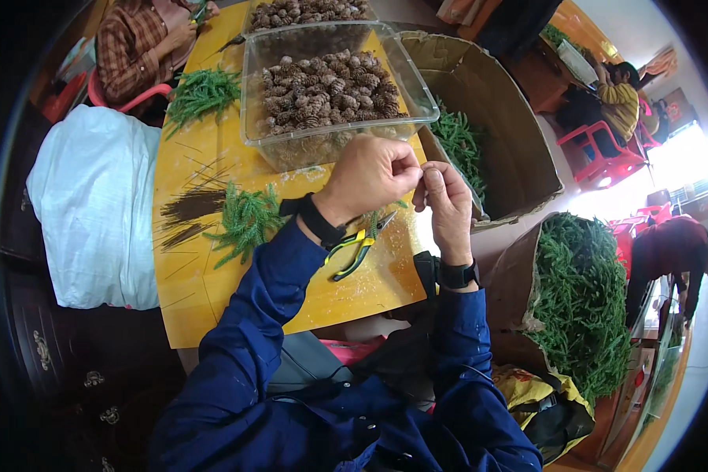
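My left hand (372, 179) and my right hand (448, 206) meet above the yellow table (212, 307), in front of a clear plastic bin (279, 153). Both are closed, fingertips pinched close together. Whatever lies between them is too small or hidden to make out. Under my left wrist, pliers with yellow and black handles (359, 257) rest on the tabletop. Left of them are a green artificial sprig (246, 220) and a bundle of thin dark wires (193, 206). Many brown pine cones (322, 94) fill the bin.
A cardboard box (519, 149) with green sprigs stands right of the bin; another heap of greenery (578, 299) is nearer. A white sack (94, 204) stands left of the table. One person in a checked shirt (130, 51) sits far left; others work at the right.
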Demonstrator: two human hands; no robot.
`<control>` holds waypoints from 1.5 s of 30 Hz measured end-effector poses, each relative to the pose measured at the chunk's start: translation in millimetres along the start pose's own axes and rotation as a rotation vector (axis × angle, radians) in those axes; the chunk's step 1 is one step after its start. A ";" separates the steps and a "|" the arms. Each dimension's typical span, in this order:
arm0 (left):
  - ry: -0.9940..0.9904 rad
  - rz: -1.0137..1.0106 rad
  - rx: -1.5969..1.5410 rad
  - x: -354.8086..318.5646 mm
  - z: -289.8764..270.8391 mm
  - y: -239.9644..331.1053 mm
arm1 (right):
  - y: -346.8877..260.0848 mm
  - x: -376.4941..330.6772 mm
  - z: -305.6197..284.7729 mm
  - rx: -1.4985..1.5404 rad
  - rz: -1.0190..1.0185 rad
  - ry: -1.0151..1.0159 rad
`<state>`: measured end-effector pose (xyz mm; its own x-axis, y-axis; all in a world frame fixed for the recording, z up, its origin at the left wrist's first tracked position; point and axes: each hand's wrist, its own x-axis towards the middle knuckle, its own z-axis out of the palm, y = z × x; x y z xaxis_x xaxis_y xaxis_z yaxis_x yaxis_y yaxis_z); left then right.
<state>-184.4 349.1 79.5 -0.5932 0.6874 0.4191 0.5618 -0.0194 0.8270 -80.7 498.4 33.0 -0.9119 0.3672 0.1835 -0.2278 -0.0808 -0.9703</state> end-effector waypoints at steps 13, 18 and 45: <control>-0.013 0.214 0.083 3.9 -15.3 6.0 | -13.9 -1.2 -2.3 0.224 0.071 -0.008; 0.043 0.385 0.275 2.2 -10.3 5.0 | -9.3 -1.1 -4.8 0.307 0.104 -0.095; -0.134 0.254 0.112 -2.8 -22.7 11.9 | -13.2 -6.6 -15.8 0.049 0.155 -0.343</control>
<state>-189.2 330.5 96.6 -0.3481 0.7608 0.5478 0.7471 -0.1279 0.6523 -66.3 511.7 42.1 -0.9962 0.0164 0.0856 -0.0872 -0.1585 -0.9835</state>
